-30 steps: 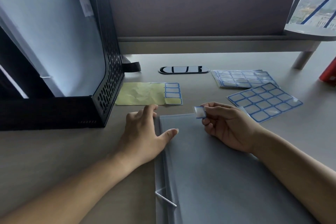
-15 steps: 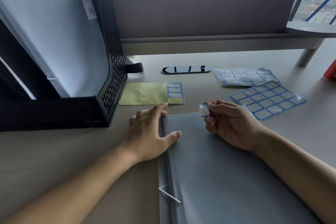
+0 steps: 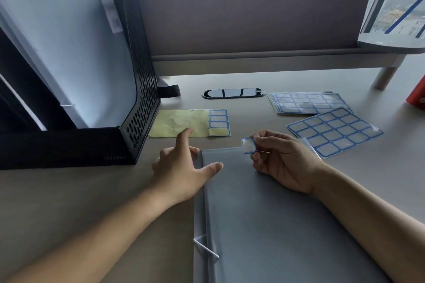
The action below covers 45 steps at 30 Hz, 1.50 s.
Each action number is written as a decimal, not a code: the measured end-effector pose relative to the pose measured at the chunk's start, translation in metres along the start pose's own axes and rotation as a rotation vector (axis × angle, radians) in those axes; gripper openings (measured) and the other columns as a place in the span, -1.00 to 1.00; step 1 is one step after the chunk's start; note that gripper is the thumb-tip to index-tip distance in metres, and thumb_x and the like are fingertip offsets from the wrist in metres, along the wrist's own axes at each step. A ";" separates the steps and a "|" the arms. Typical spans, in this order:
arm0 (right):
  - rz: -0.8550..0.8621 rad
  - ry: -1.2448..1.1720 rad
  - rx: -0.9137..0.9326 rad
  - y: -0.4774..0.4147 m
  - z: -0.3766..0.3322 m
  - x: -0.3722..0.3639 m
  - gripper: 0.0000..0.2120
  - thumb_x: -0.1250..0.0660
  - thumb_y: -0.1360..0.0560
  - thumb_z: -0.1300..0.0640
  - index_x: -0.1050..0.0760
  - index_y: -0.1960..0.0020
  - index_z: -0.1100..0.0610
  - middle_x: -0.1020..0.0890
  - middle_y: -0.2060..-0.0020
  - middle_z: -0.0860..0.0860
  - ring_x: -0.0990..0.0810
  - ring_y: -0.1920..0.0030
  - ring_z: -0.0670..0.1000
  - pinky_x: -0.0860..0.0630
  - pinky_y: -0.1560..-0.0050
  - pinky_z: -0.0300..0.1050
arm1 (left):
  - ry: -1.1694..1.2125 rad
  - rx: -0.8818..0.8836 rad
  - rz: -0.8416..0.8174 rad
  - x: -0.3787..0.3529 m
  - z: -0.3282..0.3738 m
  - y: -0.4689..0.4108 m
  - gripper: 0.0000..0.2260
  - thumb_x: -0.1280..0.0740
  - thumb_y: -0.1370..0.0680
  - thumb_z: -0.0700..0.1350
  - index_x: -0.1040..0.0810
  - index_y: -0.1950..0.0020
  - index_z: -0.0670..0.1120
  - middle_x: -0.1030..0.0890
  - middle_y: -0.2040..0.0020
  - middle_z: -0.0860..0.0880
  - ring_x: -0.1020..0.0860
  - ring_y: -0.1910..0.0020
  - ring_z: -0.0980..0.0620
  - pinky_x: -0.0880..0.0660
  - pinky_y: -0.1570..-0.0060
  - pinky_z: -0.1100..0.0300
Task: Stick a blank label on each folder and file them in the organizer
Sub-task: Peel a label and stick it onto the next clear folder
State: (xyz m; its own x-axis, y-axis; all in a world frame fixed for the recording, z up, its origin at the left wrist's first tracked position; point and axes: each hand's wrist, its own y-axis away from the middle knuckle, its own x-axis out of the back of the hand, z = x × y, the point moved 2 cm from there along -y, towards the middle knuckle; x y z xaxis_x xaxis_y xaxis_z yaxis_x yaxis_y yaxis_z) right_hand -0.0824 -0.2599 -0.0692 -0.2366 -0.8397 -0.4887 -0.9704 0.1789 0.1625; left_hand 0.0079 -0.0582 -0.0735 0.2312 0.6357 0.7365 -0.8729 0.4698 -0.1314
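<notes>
A grey folder (image 3: 264, 218) lies flat on the desk in front of me. My left hand (image 3: 184, 167) rests at its top left corner, thumb on the cover and index finger raised. My right hand (image 3: 280, 158) pinches a small blank blue-bordered label (image 3: 248, 145) just above the folder's top edge. The black mesh organizer (image 3: 140, 103) stands at the left with a pale folder (image 3: 64, 48) filed in it.
A yellow backing sheet (image 3: 181, 123) with a few labels left lies beside the organizer. Two full label sheets (image 3: 333, 132) lie at the right, one on a stack (image 3: 303, 102). A black cable grommet (image 3: 233, 93) sits behind, a red object (image 3: 417, 96) at the far right.
My left index finger has lifted off the folder and points forward. My right hand with the label has shifted slightly right along the folder's top edge. The camera has tilted up a little.
</notes>
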 end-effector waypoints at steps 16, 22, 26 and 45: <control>-0.035 0.023 -0.005 0.000 0.000 -0.001 -0.92 -0.35 -0.38 0.25 -0.50 0.13 0.22 -0.51 0.28 0.14 -0.49 0.37 0.00 -0.48 0.33 -0.20 | 0.941 0.448 -0.210 0.025 0.018 -0.018 -0.68 -0.47 -0.33 -0.04 -0.54 -0.05 0.04 -0.54 -0.24 0.11 -0.68 0.01 0.07 0.01 -0.49 -0.02; -0.029 0.016 -0.002 0.000 -0.001 -0.001 -0.89 -0.35 -0.37 0.24 -0.49 0.11 0.23 -0.51 0.29 0.14 -0.49 0.38 0.00 -0.48 0.33 -0.20 | 0.929 0.530 -0.228 0.031 0.024 -0.027 -0.69 -0.34 -0.43 0.05 -0.42 -0.13 0.02 -0.50 -0.34 -0.05 -0.62 0.36 0.10 -0.30 -0.08 0.09; -0.030 0.020 -0.005 0.000 -0.001 -0.001 -0.88 -0.36 -0.36 0.25 -0.50 0.11 0.23 -0.53 0.30 0.14 -0.50 0.38 0.00 -0.47 0.32 -0.19 | 0.861 0.492 -0.272 0.032 0.026 -0.033 -0.80 -0.31 -0.44 0.03 -0.46 -0.04 0.05 -0.56 -0.33 -0.04 -0.55 0.19 0.09 -0.21 0.21 0.09; -0.035 0.035 -0.002 -0.002 -0.001 -0.001 -0.91 -0.35 -0.38 0.25 -0.51 0.13 0.24 -0.52 0.31 0.13 -0.50 0.37 0.00 -0.48 0.33 -0.20 | 0.866 0.605 -0.401 0.034 0.016 -0.038 -0.62 -0.31 -0.46 -0.01 -0.40 -0.22 -0.13 -0.59 -0.11 -0.31 -0.48 0.24 -0.03 -0.33 0.30 0.18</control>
State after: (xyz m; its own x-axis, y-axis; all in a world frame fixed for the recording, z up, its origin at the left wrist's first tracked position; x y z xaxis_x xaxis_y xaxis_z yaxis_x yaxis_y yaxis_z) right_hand -0.0802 -0.2598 -0.0685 -0.2006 -0.8627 -0.4641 -0.9779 0.1481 0.1475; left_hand 0.0420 -0.0644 -0.0327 0.5555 0.8271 -0.0858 -0.6790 0.5108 0.5273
